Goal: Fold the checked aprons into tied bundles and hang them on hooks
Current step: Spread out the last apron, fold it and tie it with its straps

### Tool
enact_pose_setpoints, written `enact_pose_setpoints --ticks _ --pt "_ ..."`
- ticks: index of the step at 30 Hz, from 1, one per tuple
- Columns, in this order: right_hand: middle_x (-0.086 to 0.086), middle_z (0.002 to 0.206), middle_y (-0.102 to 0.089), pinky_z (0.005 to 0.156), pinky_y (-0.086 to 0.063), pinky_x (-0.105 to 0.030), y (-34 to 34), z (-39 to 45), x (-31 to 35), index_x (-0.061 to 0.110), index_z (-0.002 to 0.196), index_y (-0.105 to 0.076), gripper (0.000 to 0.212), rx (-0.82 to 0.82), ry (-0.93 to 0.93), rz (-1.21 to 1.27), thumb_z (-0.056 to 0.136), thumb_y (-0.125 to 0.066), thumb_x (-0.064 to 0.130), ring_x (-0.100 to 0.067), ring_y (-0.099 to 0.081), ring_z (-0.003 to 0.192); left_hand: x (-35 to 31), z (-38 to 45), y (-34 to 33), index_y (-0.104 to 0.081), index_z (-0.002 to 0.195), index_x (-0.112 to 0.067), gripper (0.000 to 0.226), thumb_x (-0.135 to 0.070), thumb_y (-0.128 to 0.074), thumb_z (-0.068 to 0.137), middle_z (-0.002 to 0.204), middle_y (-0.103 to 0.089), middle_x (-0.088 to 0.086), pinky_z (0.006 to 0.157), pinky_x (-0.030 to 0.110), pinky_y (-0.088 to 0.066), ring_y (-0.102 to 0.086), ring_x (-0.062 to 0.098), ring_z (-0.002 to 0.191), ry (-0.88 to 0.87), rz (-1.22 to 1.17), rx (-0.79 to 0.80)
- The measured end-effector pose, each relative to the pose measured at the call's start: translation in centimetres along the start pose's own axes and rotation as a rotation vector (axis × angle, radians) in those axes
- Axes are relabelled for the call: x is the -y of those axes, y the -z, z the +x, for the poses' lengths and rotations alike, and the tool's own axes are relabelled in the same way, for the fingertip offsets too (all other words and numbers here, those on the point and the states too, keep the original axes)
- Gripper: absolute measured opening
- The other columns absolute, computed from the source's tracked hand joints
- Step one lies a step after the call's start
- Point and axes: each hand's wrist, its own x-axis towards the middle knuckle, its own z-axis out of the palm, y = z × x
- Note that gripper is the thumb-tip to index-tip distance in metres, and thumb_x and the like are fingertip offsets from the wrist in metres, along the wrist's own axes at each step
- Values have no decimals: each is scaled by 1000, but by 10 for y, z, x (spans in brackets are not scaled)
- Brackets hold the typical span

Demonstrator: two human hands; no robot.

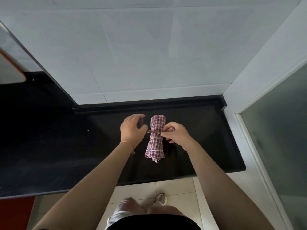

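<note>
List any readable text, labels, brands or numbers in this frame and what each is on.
None: no word, label, brand or number can be read anywhere in the head view.
Checked apron bundle: pattern only, no tag showing.
Black counter, white wall tiles, frosted glass door: plain, no print.
White shoe: no legible marking.
Left hand and right hand pinch the tie strap; nothing written on it.

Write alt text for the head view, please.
Both hands pull strap ends tight around a rolled checked apron lying on a black counter: left hand on one side, right hand on the other.
</note>
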Motion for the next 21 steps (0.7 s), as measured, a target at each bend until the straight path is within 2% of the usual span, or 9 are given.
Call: enact_pose_setpoints --ticks 2,4,7,9,11,12,14,16,21 --pt "2 97 -66 67 -55 -23 -4 0 1 22 96 -62 14 -1 37 -111 88 -73 18 -11 -68 82 -4 1 -7 -63 130 -26 39 -25 -63 91 142 -54 -1 120 46 -21 -37 23 141 -162 94 60" --pt "2 97 -65 69 -54 -24 -6 1 0 22 92 -60 14 -11 65 -191 89 -72 16 -10 -67 79 -9 3 -9 -65 128 -29 37 -34 -65 91 149 -46 1 121 48 -18 -30 24 145 -225 72 -23" --pt "3 98 -63 83 -56 -31 -10 2 0 24 91 -59 13 -34 104 -284 91 -70 17 -13 -65 87 -19 4 -7 -60 132 -20 44 -28 -64 89 142 -52 5 120 49 -24 -40 25 139 -348 146 -239" --pt "4 98 -63 86 -55 -31 -11 2 1 23 93 -60 9 -42 122 -305 92 -67 17 -14 -64 89 -24 6 -9 -58 133 -15 43 -17 -58 90 135 -58 4 121 49 -23 -48 25 132 -395 288 -201" --pt "3 98 -64 86 -55 -30 -12 3 0 22 95 -62 6 -42 132 -308 93 -65 17 -14 -64 88 -29 4 -14 -53 137 -16 41 -20 -51 96 133 -60 3 121 46 -23 -52 22 128 -240 360 103" --pt "2 100 -65 86 -55 -31 -12 3 0 21 96 -63 4 -42 130 -303 94 -65 17 -14 -64 88 -28 2 -18 -51 136 -16 38 -24 -48 99 126 -63 3 117 45 -30 -57 21 121 -107 354 268" --pt "0 106 -65 88 -54 -32 -13 4 -1 18 102 -65 7 -44 126 -305 95 -64 18 -14 -63 91 -24 -2 -22 -51 121 -14 26 -32 -46 103 98 -64 2 85 34 -50 -62 16 87 123 263 435" --pt "-1 110 -65 89 -52 -31 -14 5 -2 17 107 -66 12 -52 121 -314 96 -64 19 -13 -61 94 -20 -4 -21 -54 102 -15 24 -38 -46 103 80 -57 1 61 24 -43 -53 11 66 186 226 445" --pt "-2 119 -64 94 -47 -30 -14 6 -4 15 113 -66 18 -73 100 -310 96 -64 19 -16 -60 110 -20 0 -16 -58 86 -16 27 -31 -45 104 76 -55 3 54 22 -43 -54 13 63 282 -39 419"
